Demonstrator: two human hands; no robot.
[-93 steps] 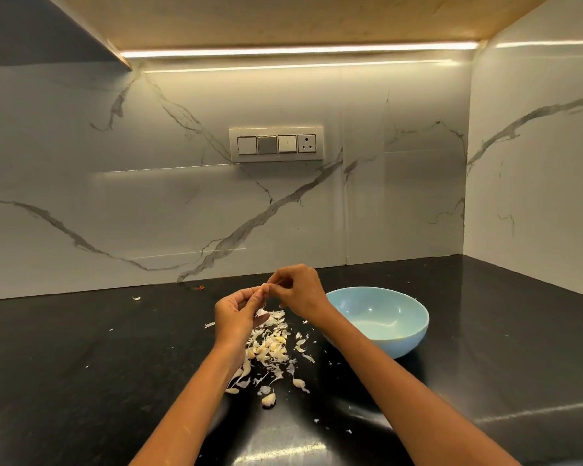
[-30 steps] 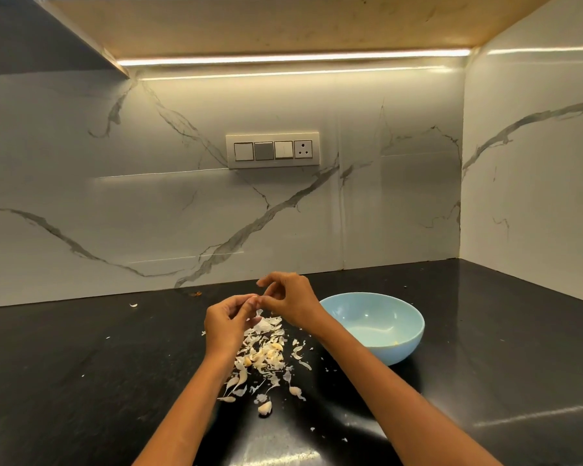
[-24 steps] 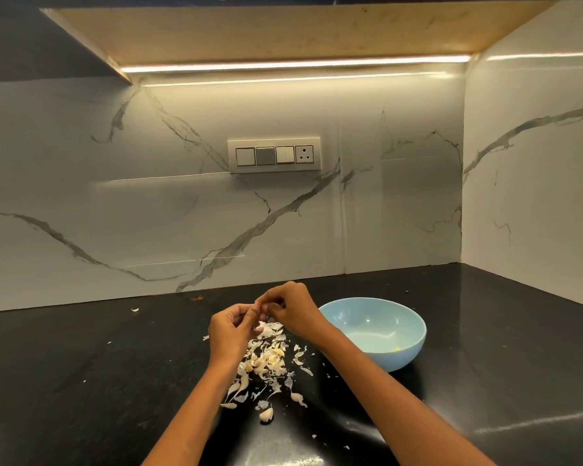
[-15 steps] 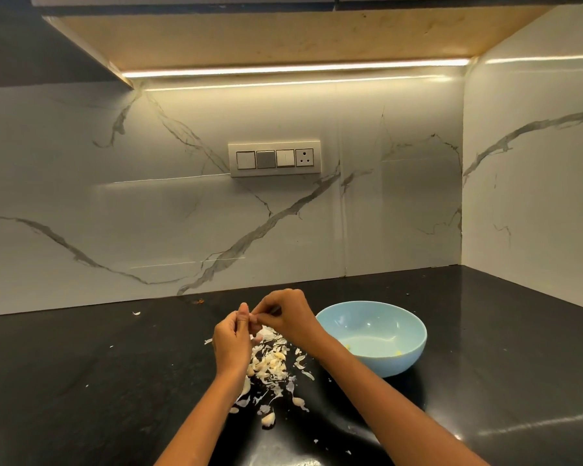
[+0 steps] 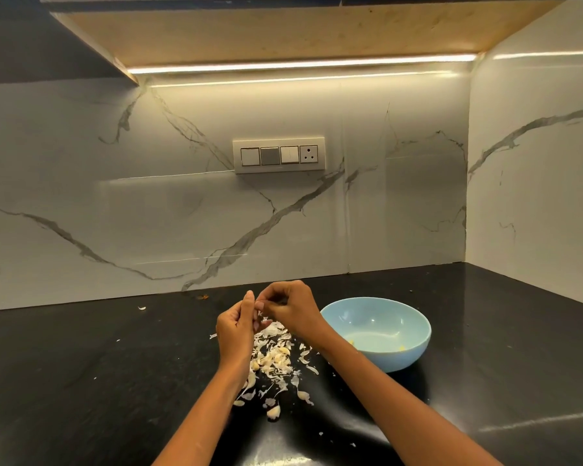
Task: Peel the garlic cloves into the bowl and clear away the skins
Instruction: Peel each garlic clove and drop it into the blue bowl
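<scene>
My left hand (image 5: pixel 235 327) and my right hand (image 5: pixel 292 307) meet above the black counter, both pinching one small garlic clove (image 5: pixel 260 306) between their fingertips. The clove is mostly hidden by the fingers. Below the hands lies a pile of garlic skins and cloves (image 5: pixel 272 356). A single clove (image 5: pixel 274 411) lies nearer to me. The light blue bowl (image 5: pixel 414 344) stands to the right of my right hand, with a few peeled cloves (image 5: pixel 401 348) on its bottom.
The black counter (image 5: pixel 81 381) runs into a corner with white marble walls behind and on the right. Stray skin bits (image 5: pixel 142 308) lie near the back wall. A switch plate (image 5: pixel 279 155) sits on the wall under a lit cabinet.
The hands have stayed together over the pile, working the same clove; my left fingers have turned more upright. The view has tilted slightly upward.
</scene>
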